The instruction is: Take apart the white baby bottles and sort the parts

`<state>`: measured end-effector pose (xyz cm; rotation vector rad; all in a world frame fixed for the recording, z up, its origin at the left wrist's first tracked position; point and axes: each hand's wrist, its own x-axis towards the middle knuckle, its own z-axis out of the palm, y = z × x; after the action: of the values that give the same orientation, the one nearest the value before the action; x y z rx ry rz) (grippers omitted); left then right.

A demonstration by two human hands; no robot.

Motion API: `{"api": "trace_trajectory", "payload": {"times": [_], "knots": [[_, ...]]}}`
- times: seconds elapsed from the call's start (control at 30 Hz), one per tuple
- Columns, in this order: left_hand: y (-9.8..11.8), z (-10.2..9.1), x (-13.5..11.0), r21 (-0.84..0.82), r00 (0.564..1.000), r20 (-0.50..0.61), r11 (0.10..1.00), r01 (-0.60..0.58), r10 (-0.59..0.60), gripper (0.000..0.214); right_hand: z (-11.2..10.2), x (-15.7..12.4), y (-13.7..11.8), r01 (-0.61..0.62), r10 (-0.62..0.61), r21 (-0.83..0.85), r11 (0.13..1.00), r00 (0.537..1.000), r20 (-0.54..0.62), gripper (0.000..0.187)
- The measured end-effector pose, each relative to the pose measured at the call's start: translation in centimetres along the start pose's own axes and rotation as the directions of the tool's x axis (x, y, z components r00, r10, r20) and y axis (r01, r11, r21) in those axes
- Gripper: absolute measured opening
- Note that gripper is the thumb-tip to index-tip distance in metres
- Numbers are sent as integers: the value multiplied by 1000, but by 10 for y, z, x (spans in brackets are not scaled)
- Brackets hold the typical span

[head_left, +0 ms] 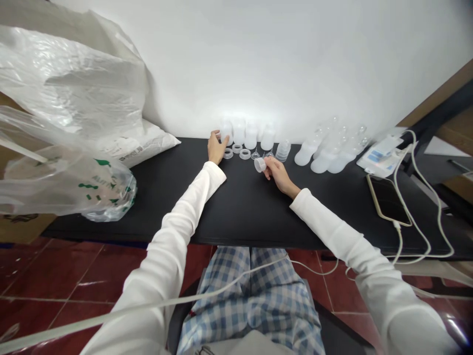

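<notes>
My left hand (217, 147) is at the left end of a row of frosted white baby bottles. Its thumb and fingers curve around the leftmost bottle (226, 129). A small clear plastic cap (259, 164) is pinched in my right hand (276, 174), tilted with its round end towards the left. Between the hands lie several translucent screw rings (245, 154) and clear teats (255, 155), in front of the standing bottles (251, 135). Just beyond my right hand stands a stack of clear caps (283, 150).
Several bottles with clear domed tops (327, 155) lean together on the right of the black table (244, 212). Further right are a white-and-blue packet (382, 155) and a phone (388, 199) with white cables. Large white sacks (81, 84) and a clear plastic bag (92, 182) crowd the left.
</notes>
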<state>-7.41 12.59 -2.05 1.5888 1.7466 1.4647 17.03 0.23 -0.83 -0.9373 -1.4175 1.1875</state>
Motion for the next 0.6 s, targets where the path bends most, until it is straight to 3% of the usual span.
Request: {"api": "trace_trajectory", "payload": {"times": [0.17, 0.43, 0.6], "knots": [[-5, -2, 5, 17, 999, 6, 999, 50, -50, 36, 1, 1, -3, 10, -10, -87, 996, 1000, 1, 68], [5, 0, 2, 84, 992, 118, 996, 29, -39, 65, 4, -2, -8, 30, -30, -137, 990, 1000, 1, 68], [-1, 5, 8, 47, 995, 68, 996, 71, -74, 54, 4, -1, -5, 24, -25, -128, 991, 1000, -10, 66]]}}
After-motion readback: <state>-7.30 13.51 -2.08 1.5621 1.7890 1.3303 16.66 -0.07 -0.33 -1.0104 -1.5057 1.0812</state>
